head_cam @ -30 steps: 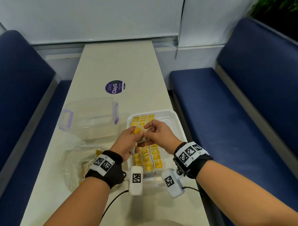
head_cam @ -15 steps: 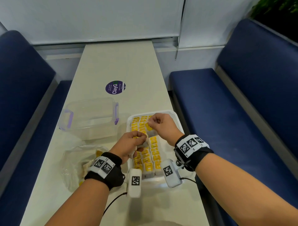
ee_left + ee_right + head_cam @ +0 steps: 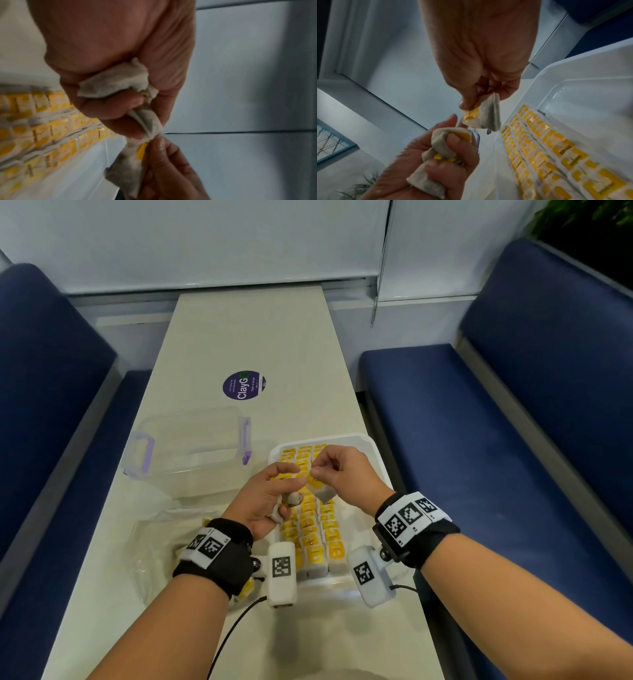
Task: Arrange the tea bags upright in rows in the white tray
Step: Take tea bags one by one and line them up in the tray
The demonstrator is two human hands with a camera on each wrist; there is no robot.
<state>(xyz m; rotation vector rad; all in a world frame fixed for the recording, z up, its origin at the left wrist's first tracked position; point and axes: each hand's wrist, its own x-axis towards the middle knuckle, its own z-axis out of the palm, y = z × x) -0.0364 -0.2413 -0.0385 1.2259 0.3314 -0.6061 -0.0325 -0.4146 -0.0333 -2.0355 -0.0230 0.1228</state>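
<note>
The white tray (image 3: 375, 455) sits on the table's right side, with yellow-tagged tea bags (image 3: 310, 530) standing upright in three rows along its left part. My left hand (image 3: 291, 491) hovers over the rows and grips a crumpled bunch of tea bags (image 3: 116, 79) in its curled fingers. My right hand (image 3: 317, 469) is just to its right and pinches one tea bag (image 3: 486, 117) by its top, so the bag hangs over the rows (image 3: 556, 155). The tray's right side (image 3: 583, 94) is bare.
A clear plastic container (image 3: 191, 446) with purple clasps stands left of the tray. A crumpled clear plastic bag (image 3: 164, 542) lies near my left wrist. A round purple sticker (image 3: 244, 385) marks the table further back. Blue benches (image 3: 479, 422) flank the narrow table.
A second ago both hands met over the middle of the tray. The right hand pulled one tea bag away toward the far end; the left hand has since lifted closer to it.
</note>
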